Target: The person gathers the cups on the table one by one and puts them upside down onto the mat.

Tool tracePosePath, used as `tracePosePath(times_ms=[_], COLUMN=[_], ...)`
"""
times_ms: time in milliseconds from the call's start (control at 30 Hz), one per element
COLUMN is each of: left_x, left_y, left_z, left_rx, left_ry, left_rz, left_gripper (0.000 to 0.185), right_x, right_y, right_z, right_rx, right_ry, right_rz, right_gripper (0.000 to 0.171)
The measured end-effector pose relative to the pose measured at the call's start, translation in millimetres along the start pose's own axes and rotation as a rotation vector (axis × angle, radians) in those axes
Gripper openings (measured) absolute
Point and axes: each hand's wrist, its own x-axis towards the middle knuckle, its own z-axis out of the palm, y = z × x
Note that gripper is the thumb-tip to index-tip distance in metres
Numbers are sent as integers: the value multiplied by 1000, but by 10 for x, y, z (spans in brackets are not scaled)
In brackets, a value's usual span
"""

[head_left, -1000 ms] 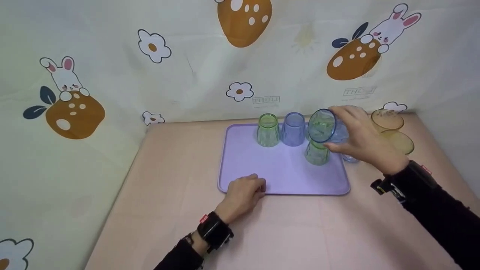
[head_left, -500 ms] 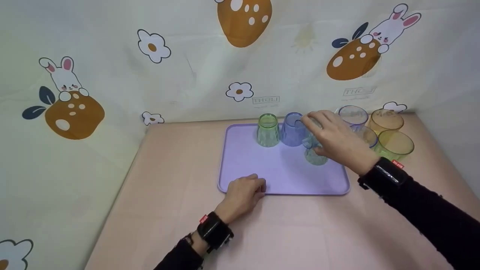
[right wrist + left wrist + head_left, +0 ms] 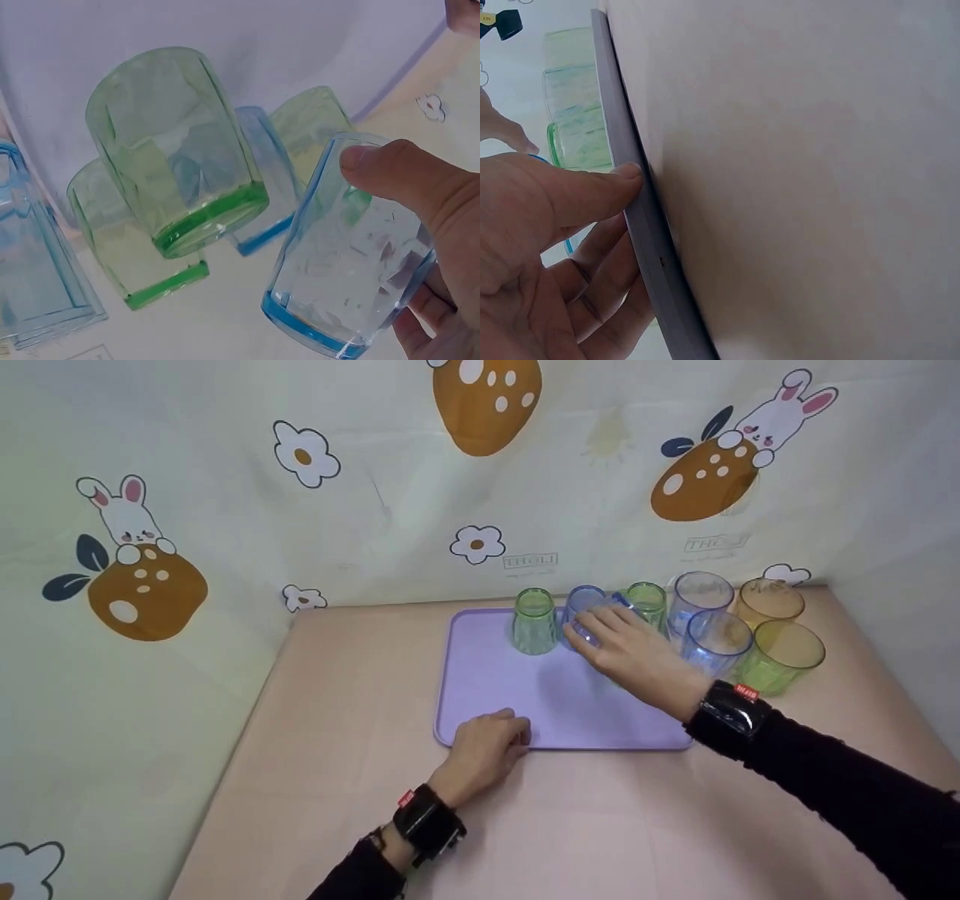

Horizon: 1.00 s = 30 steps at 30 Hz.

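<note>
Glass [image 3: 330,247] with a blue band is being gripped round its side by the right hand [image 3: 634,652] above the purple tray [image 3: 495,690], presumably for security, while the left hand [image 3: 484,754] is pinching the near rim, probably keeping the tray from sliding.

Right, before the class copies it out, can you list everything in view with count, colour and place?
Table: one, pale pink, under everything
Tray: one, purple, on the table
Upside-down green cups: three, green, on the tray; one mostly hidden in the head view
Upside-down blue cup: one, blue, back of the tray
Held cup: one, clear blue, over the tray
Upright blue cups: two, bluish, right of the tray
Upright amber cup: one, amber, back right
Upright green cup: one, yellow-green, right
Backdrop: one, cream with prints, behind the table
Wrist straps: two, black, one per wrist
Sleeves: two, black, both arms
Left hand: one, gripping the tray's near edge
Right hand: one, holding the held cup
</note>
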Motion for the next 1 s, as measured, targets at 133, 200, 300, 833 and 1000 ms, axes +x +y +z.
tracePosePath(times_ms=[133,200,300,833,1000], left_x=[0,3,5,-7,1], left_y=[-2,-1,-2,-2,-6], left_z=[6,8,10,14,12], left_rx=[21,30,29,10,16], left_ry=[-3,-4,-6,-14,-10], left_rz=[-8,-6,-5,-5,0], left_gripper=[12,13,12,11,12], right_x=[27,36,46,62,30], right_y=[-71,-93,-123,-321,-380], right_z=[63,100,163,447,533], right_rx=[-21,-39,-77,-311,-365], right_ry=[-19,-24,-41,-83,-135], right_rz=[-35,-47,-63,-144,-165], right_gripper=[63,59,54,39,38])
